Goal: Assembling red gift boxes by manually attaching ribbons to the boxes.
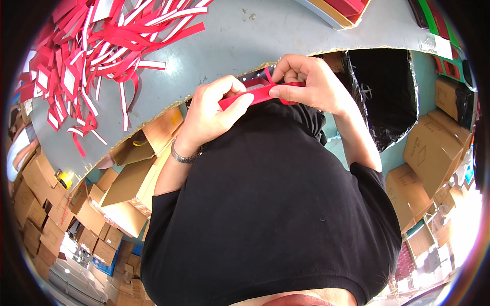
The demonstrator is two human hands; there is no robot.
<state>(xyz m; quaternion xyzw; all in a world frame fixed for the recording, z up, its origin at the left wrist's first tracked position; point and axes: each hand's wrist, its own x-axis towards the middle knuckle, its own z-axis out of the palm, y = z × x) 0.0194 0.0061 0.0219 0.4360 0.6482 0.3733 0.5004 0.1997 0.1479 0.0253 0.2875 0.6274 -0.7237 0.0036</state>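
Observation:
Close to my body, at the table's near edge, I hold a folded red ribbon strap (260, 95) with both hands. My left hand (212, 109) pinches its left end between thumb and bent fingers. My right hand (311, 84) grips the other end, thumb lying along the front, and a thin red strip rises beside its fingertips. Part of the strap is hidden behind the fingers. At the far left of the table lies a tangled heap of red and white ribbon straps (112, 46).
The grey table (229, 35) curves around in front of me. An open box with red contents (332, 13) stands at its far side. A black-lined bin (385, 92) is beyond my right arm. Cardboard boxes (429, 148) are stacked on both sides; a yellow tape measure (64, 179) sits at the left edge.

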